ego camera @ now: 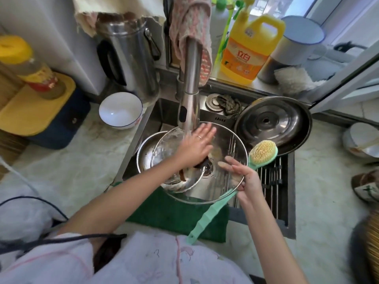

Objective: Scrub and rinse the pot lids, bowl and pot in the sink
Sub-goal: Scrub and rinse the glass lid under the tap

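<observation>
In the head view, the left hand [196, 144] lay spread flat on the glass lid [223, 144] under the running tap [189, 95]. The right hand [246, 177] pinched its rim and the brush [263, 152] over the sink [170, 113]. This looked like a lid's rinse, with the pot [145, 152] beneath, the steel lid [266, 121] at the right and the bowl [121, 110] probably still to do.

Yellow detergent jug [245, 56], steel kettle [131, 56]

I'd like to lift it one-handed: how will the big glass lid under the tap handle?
Probably slippery: water runs over the glass lid under the left hand. Likely stiff yet breakable, being glass in a metal rim. Perhaps heavy for one grip; the right hand pinches only its edge.
</observation>
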The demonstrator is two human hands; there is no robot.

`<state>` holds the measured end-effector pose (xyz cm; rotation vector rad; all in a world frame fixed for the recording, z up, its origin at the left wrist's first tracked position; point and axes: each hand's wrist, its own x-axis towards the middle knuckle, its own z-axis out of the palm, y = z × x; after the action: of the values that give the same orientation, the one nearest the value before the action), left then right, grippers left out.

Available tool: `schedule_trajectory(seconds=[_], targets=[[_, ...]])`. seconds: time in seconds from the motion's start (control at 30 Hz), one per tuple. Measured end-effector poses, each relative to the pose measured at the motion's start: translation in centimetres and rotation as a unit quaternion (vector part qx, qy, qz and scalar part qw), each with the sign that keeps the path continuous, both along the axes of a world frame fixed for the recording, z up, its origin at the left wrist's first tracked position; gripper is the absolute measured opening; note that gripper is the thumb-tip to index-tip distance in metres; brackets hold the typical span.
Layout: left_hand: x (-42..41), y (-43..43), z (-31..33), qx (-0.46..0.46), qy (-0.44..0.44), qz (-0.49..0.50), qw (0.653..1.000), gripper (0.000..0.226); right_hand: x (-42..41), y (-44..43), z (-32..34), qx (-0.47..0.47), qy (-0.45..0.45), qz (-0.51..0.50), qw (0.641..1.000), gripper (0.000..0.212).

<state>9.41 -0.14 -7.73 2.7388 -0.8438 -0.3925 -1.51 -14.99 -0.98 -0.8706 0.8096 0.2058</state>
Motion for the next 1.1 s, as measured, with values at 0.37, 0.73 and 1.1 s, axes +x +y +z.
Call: schedule_trajectory(seconds=[0.37,0.73,1.1], targets=[[-6.7,7.9,2.9,-0.111,0.112,0.101,0.982,0.061,0.2,-1.8,-2.9,0.001,0.055,-0.071,0.996,0.027],[-4.8,9.7,4.5,-0.477,0.092,0.417,0.768,0.029,1.9,2.6,-5.5,0.142,0.050,-0.018,0.989,0.042],[-0.2,9.6,3.4,-0.335,-0.018,0.370,0.866,0.045,4.0,2.1,-6.3,0.104,-0.067,-0.036,0.992,0.042]])
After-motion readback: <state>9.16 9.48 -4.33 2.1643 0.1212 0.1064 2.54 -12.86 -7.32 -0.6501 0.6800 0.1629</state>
